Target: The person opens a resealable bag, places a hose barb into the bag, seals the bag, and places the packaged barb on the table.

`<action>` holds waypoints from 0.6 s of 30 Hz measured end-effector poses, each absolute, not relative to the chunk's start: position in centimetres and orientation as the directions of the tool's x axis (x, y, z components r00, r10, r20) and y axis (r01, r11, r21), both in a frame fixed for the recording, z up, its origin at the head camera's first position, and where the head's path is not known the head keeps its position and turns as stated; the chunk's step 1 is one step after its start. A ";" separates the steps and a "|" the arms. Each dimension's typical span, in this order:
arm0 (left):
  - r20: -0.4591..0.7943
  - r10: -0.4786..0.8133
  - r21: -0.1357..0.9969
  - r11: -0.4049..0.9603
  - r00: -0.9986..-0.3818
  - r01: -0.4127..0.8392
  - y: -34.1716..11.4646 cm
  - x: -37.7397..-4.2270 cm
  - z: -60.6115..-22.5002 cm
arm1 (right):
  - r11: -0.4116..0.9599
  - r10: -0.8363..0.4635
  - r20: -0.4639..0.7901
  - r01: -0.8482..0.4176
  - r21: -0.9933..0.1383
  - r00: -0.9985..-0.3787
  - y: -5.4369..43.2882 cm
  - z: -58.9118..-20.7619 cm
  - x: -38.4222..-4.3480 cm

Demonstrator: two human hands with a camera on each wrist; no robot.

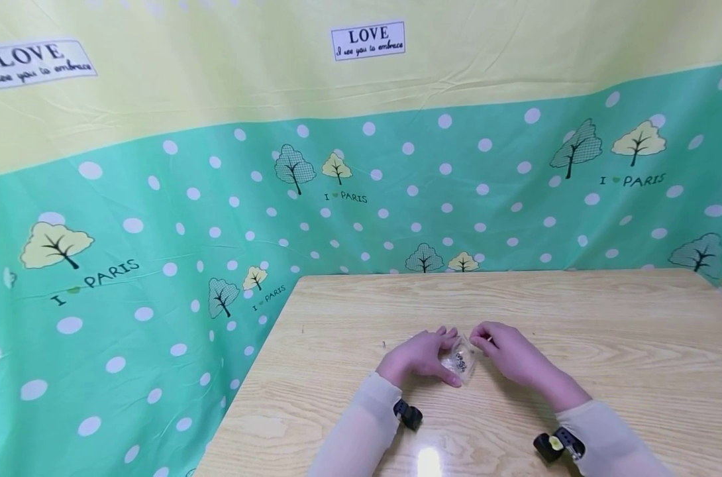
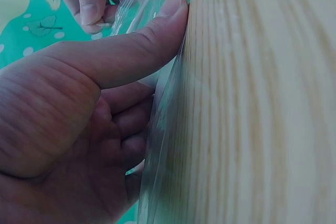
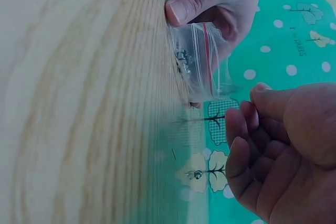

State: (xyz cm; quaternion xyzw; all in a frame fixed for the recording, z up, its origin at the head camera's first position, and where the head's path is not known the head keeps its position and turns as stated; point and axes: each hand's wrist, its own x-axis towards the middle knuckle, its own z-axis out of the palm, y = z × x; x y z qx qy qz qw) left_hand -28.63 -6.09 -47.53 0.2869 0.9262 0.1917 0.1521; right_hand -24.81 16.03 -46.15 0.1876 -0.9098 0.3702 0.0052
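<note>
A small clear zip bag (image 3: pixel 191 61) with a red line along its seal lies on the table, with several small metal screws or nuts (image 1: pixel 460 362) inside. My left hand (image 1: pixel 425 356) holds the bag, its thumb pressing the near side and the fingers around behind. In the left wrist view the clear film (image 2: pixel 137 9) stands up past the thumb. My right hand (image 1: pixel 507 351) is just right of the bag's mouth, fingers curled and thumb tip close to the index finger (image 3: pixel 249 113). I cannot tell whether something tiny is between those tips.
A small shiny metal piece (image 3: pixel 197 174) and a thin dark sliver (image 3: pixel 174 154) lie on the wooden table (image 1: pixel 337 305) beyond the bag. Another tiny piece (image 1: pixel 383 344) lies left of my left hand. A green and yellow patterned curtain (image 1: pixel 397 165) hangs behind the table.
</note>
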 end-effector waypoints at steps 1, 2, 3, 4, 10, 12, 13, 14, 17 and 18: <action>-0.172 0.590 0.443 0.762 -0.789 0.473 -6.1 -28.7 -47.5 | 0.654 -0.338 0.147 -0.344 -0.673 -0.930 16.0 -46.1 -24.8; -0.173 0.590 0.444 0.761 -0.789 0.473 -6.1 -28.7 -47.5 | 0.654 -0.339 0.145 -0.344 -0.674 -0.930 16.0 -46.1 -24.8; -0.172 0.590 0.446 0.761 -0.789 0.472 -6.1 -28.7 -47.5 | 0.653 -0.339 0.144 -0.343 -0.675 -0.930 16.0 -46.1 -24.8; -0.171 0.591 0.447 0.760 -0.788 0.472 -6.1 -28.7 -47.5 | 0.654 -0.341 0.144 -0.344 -0.674 -0.929 16.0 -46.1 -24.8; -0.175 0.591 0.443 0.762 -0.788 0.473 -6.1 -28.7 -47.5 | 0.657 -0.337 0.144 -0.343 -0.671 -0.930 16.0 -46.2 -24.8; -0.175 0.590 0.439 0.763 -0.788 0.474 -6.1 -28.7 -47.5 | 0.660 -0.334 0.143 -0.340 -0.671 -0.932 16.0 -46.2 -24.8; -0.176 0.590 0.437 0.764 -0.788 0.474 -6.1 -28.6 -47.5 | 0.662 -0.331 0.141 -0.336 -0.670 -0.933 16.1 -46.2 -24.8; -0.175 0.589 0.437 0.765 -0.789 0.473 -6.1 -28.6 -47.5 | 0.665 -0.327 0.138 -0.331 -0.670 -0.935 16.1 -46.3 -24.8; -0.178 0.584 0.438 0.768 -0.792 0.468 -6.1 -28.5 -47.4 | 0.670 -0.318 0.134 -0.323 -0.668 -0.938 16.1 -46.3 -24.9; -0.179 0.582 0.436 0.770 -0.793 0.466 -6.1 -28.5 -47.4 | 0.670 -0.320 0.135 -0.325 -0.668 -0.938 16.2 -46.3 -24.9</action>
